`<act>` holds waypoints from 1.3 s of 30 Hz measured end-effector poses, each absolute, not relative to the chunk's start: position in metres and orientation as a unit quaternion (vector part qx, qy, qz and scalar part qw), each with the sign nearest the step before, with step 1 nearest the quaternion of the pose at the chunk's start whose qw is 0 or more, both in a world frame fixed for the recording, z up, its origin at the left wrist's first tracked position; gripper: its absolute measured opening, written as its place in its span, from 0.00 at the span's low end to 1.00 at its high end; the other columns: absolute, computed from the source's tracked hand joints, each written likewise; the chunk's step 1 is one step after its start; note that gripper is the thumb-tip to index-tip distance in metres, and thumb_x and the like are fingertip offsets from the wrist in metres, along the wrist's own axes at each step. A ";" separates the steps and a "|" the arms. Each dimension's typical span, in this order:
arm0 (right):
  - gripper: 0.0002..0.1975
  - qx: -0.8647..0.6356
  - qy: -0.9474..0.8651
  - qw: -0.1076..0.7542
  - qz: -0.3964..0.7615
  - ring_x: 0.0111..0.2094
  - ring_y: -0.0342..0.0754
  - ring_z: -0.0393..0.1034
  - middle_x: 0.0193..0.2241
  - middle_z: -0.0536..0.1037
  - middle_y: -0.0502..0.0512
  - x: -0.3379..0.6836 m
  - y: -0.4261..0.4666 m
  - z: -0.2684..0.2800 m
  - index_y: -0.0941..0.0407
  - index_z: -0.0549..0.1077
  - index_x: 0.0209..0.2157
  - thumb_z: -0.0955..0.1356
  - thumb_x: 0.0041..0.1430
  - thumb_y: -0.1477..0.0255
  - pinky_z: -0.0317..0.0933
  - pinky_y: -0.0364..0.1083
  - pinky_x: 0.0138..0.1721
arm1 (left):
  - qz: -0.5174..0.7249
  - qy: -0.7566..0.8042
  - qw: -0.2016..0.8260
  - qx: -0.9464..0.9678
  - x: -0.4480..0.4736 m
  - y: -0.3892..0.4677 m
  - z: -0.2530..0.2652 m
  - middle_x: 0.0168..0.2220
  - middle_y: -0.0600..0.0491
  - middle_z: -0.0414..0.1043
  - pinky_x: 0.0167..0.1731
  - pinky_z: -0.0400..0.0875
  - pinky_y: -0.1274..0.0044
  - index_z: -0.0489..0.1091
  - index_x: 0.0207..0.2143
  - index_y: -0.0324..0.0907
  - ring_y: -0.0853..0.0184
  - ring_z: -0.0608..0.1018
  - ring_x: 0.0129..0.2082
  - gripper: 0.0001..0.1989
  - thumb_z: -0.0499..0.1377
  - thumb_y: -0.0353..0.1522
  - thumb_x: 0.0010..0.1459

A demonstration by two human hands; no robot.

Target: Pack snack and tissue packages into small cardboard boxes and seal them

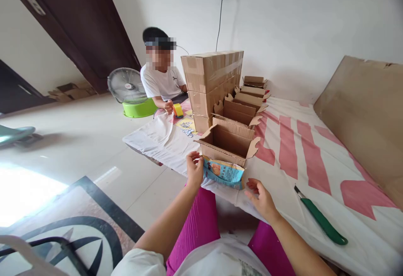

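At the table edge point(157, 146), handling a pouch point(224, 172).
Left hand point(195, 169) seemingly pinches it; right hand point(262, 200), fingers apart, should close in.

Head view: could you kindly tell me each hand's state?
Left hand: at one end of the oblong blue plastic packet; grip unclear.
Right hand: open, holding nothing.

White wall point(292, 24), dark door point(78, 24)

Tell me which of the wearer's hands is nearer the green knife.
Right. The right hand is to the left of the green knife, apart from it; the left hand is farther left, at the left end of the blue packet.
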State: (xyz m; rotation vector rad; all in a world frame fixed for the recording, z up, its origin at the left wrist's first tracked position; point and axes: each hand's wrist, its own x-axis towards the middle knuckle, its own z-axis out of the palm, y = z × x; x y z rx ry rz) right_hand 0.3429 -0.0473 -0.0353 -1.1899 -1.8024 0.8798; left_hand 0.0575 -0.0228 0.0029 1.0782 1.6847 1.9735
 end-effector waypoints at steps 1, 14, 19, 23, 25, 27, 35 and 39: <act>0.25 -0.471 -0.719 0.386 0.335 0.43 0.54 0.74 0.43 0.78 0.61 0.343 -0.049 -0.037 0.56 0.68 0.50 0.70 0.55 0.57 0.69 0.52 0.44 | 0.691 0.592 0.161 0.382 0.057 -0.022 0.003 0.42 0.50 0.68 0.41 0.70 0.72 0.63 0.44 0.44 0.65 0.73 0.41 0.14 0.58 0.36 0.56; 0.12 -0.461 -0.764 0.381 0.242 0.40 0.53 0.74 0.39 0.78 0.59 0.343 -0.053 -0.035 0.55 0.71 0.43 0.66 0.59 0.64 0.70 0.51 0.41 | 0.380 0.618 -0.099 0.681 0.050 -0.012 0.052 0.67 0.48 0.54 0.63 0.49 0.53 0.65 0.59 0.51 0.52 0.46 0.70 0.21 0.50 0.32 0.64; 0.11 -0.458 -0.771 0.374 0.236 0.41 0.53 0.74 0.39 0.78 0.59 0.343 -0.054 -0.035 0.54 0.72 0.43 0.66 0.60 0.65 0.70 0.52 0.42 | 0.349 0.616 -0.037 0.705 0.056 -0.010 0.046 0.68 0.45 0.52 0.62 0.50 0.52 0.62 0.61 0.48 0.51 0.48 0.70 0.22 0.50 0.35 0.65; 0.11 -0.458 -0.774 0.367 0.237 0.41 0.54 0.73 0.39 0.78 0.59 0.343 -0.054 -0.034 0.54 0.71 0.43 0.66 0.61 0.65 0.70 0.52 0.42 | 0.369 0.615 -0.021 0.697 0.059 -0.012 0.043 0.67 0.46 0.53 0.62 0.50 0.52 0.60 0.62 0.49 0.49 0.48 0.69 0.24 0.51 0.35 0.64; 0.11 -0.458 -0.775 0.365 0.238 0.41 0.54 0.73 0.39 0.77 0.60 0.343 -0.054 -0.035 0.54 0.71 0.43 0.66 0.61 0.64 0.70 0.52 0.41 | 0.379 0.612 -0.028 0.694 0.058 -0.010 0.045 0.66 0.45 0.55 0.62 0.50 0.53 0.61 0.62 0.48 0.48 0.50 0.68 0.24 0.52 0.36 0.64; 0.12 -0.458 -0.776 0.364 0.238 0.41 0.54 0.73 0.39 0.77 0.60 0.344 -0.054 -0.035 0.54 0.71 0.43 0.66 0.61 0.64 0.70 0.52 0.41 | 0.390 0.607 -0.039 0.692 0.057 -0.007 0.049 0.62 0.44 0.59 0.62 0.51 0.54 0.60 0.62 0.48 0.49 0.54 0.65 0.25 0.53 0.37 0.63; 0.13 -0.455 -0.778 0.364 0.235 0.40 0.54 0.73 0.39 0.77 0.61 0.344 -0.053 -0.036 0.55 0.72 0.42 0.65 0.62 0.63 0.70 0.52 0.41 | 0.475 0.586 -0.085 0.651 0.044 0.017 0.083 0.57 0.43 0.60 0.59 0.59 0.59 0.62 0.58 0.45 0.54 0.63 0.59 0.26 0.60 0.37 0.58; 0.11 -0.452 -0.781 0.363 0.232 0.40 0.54 0.73 0.38 0.77 0.60 0.344 -0.053 -0.033 0.54 0.73 0.41 0.65 0.62 0.63 0.69 0.53 0.41 | 0.436 0.565 -0.051 0.698 0.030 0.031 0.100 0.62 0.44 0.57 0.60 0.59 0.59 0.63 0.57 0.47 0.54 0.62 0.63 0.24 0.60 0.33 0.57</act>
